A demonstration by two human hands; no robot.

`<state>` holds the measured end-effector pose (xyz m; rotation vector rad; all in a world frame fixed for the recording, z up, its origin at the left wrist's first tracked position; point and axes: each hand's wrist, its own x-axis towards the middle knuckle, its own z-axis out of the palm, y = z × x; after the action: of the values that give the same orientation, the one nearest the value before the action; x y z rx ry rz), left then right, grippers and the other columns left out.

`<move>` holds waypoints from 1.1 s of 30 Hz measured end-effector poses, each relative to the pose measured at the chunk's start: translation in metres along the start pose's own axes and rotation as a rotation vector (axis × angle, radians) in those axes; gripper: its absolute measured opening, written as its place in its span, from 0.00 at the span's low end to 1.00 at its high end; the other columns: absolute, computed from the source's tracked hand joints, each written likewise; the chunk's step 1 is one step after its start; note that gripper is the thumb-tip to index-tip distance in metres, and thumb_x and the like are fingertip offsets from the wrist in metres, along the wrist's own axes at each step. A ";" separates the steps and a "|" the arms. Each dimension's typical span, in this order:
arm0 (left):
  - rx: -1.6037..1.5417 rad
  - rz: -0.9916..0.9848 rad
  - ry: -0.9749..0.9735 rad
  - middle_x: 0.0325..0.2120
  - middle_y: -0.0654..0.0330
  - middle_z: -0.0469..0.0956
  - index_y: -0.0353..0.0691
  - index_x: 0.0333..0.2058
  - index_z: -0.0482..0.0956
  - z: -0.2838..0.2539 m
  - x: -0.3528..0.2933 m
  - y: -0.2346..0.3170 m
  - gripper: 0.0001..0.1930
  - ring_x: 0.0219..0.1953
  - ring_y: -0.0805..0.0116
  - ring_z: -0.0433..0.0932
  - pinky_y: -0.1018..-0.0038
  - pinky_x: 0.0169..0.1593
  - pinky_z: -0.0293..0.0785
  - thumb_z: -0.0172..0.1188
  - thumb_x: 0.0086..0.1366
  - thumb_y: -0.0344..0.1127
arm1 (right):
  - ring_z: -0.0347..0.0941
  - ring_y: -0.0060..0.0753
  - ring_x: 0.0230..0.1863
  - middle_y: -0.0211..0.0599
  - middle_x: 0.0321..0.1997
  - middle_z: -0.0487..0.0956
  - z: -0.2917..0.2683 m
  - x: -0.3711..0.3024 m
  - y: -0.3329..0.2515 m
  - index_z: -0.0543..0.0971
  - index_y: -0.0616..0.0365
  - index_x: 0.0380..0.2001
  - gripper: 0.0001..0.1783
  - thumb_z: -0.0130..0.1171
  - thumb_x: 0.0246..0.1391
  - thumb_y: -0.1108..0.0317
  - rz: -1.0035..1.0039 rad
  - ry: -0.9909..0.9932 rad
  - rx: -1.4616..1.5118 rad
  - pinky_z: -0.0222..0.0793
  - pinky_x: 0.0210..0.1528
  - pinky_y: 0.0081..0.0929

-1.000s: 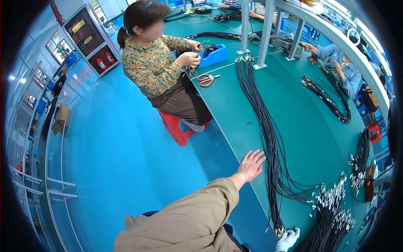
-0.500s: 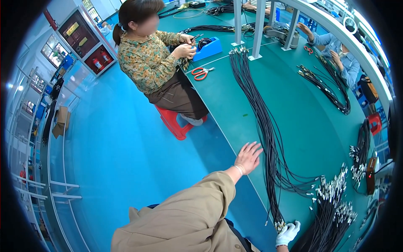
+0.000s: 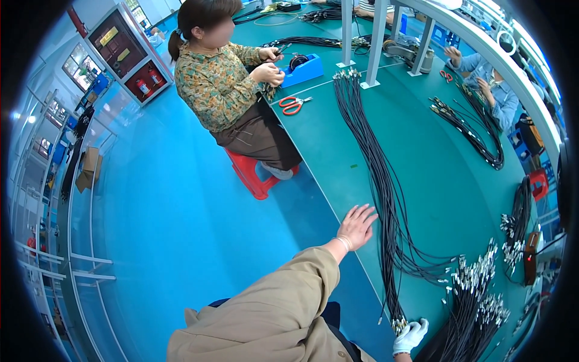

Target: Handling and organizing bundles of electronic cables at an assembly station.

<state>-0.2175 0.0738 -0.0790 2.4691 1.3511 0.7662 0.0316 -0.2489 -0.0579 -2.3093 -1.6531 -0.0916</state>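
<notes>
A long bundle of black cables (image 3: pixel 380 175) with metal connectors at both ends runs along the green table. My left hand (image 3: pixel 357 227), bare with a pale band at the wrist, lies flat at the table's edge. Its fingers are stretched out, and their tips reach the side of the bundle. At the bundle's near end, my right hand (image 3: pixel 410 337) in a white glove is closed at the connector ends (image 3: pixel 398 324); its fingers partly cover them. A few cables fan out from the bundle toward the right.
A thick pile of cables with silvery ends (image 3: pixel 476 274) lies right of my gloved hand. Red-handled scissors (image 3: pixel 292 105) and a blue tape dispenser (image 3: pixel 304 70) sit farther off. A seated co-worker (image 3: pixel 217 84) works at the left edge. Grey posts (image 3: pixel 375 48) rise from the table.
The view has shifted slightly. My left hand rests in the same place, and my gloved right hand stays at the cable ends with hardly any movement.
</notes>
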 end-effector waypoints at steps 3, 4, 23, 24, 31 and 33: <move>0.000 -0.005 0.007 0.53 0.61 0.61 0.47 0.49 0.66 0.000 -0.001 0.001 0.21 0.58 0.63 0.55 0.63 0.62 0.47 0.50 0.54 0.36 | 0.58 0.54 0.51 0.53 0.48 0.62 -0.007 0.001 -0.007 0.66 0.62 0.28 0.06 0.48 0.45 0.72 0.021 -0.019 0.002 0.53 0.54 0.42; 0.000 -0.008 0.000 0.53 0.61 0.61 0.47 0.49 0.66 0.000 -0.001 0.002 0.21 0.59 0.63 0.55 0.63 0.62 0.47 0.50 0.54 0.36 | 0.58 0.54 0.51 0.53 0.48 0.62 -0.007 0.001 -0.007 0.66 0.62 0.28 0.06 0.48 0.45 0.72 0.016 -0.016 0.000 0.53 0.54 0.42; 0.095 -0.041 -0.132 0.53 0.61 0.61 0.47 0.49 0.65 -0.012 0.012 0.005 0.22 0.59 0.63 0.54 0.63 0.61 0.47 0.50 0.53 0.37 | 0.58 0.58 0.50 0.54 0.44 0.62 -0.002 0.013 0.009 0.67 0.61 0.28 0.08 0.50 0.41 0.72 -0.029 -0.055 0.097 0.54 0.51 0.47; 0.100 -0.044 -0.139 0.53 0.61 0.61 0.47 0.49 0.65 -0.013 0.011 0.005 0.22 0.59 0.63 0.54 0.63 0.61 0.47 0.50 0.53 0.37 | 0.58 0.58 0.50 0.54 0.44 0.62 -0.004 0.011 0.005 0.67 0.61 0.28 0.08 0.50 0.41 0.72 -0.013 -0.039 0.097 0.54 0.51 0.47; 0.095 -0.025 -0.130 0.53 0.61 0.61 0.47 0.49 0.65 -0.014 0.003 0.015 0.22 0.59 0.63 0.54 0.63 0.61 0.47 0.49 0.53 0.38 | 0.60 0.57 0.47 0.54 0.42 0.64 -0.008 -0.008 0.004 0.68 0.59 0.26 0.08 0.53 0.37 0.72 -0.059 0.051 0.113 0.56 0.49 0.49; 0.112 -0.039 -0.116 0.53 0.60 0.61 0.47 0.49 0.65 -0.014 -0.002 0.014 0.23 0.58 0.62 0.55 0.62 0.60 0.47 0.50 0.52 0.38 | 0.60 0.57 0.47 0.53 0.42 0.64 -0.007 -0.006 0.009 0.68 0.58 0.25 0.09 0.55 0.37 0.71 -0.044 0.029 0.119 0.56 0.49 0.49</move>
<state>-0.2156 0.0638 -0.0615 2.5200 1.4315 0.5435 0.0388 -0.2591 -0.0542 -2.1750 -1.6496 -0.0349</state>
